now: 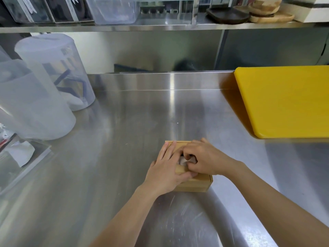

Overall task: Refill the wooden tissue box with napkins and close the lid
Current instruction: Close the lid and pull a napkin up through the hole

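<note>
A small wooden tissue box [201, 183] sits on the steel counter [124, 139] near its front, lid down. My left hand [166, 166] lies flat on the lid's left part, fingers spread, thumb along the near edge. My right hand [204, 159] rests over the lid's middle opening, its fingertips pinching a bit of white napkin [184, 162] that shows in the hole. Both hands hide most of the lid.
A thick yellow cutting board [284, 100] lies at the right. Two tall translucent plastic containers [53, 72] stand at the left, with clear sheets and paper scraps [21, 154] in front of them. A steel shelf [160, 27] with tubs and wooden plates runs above.
</note>
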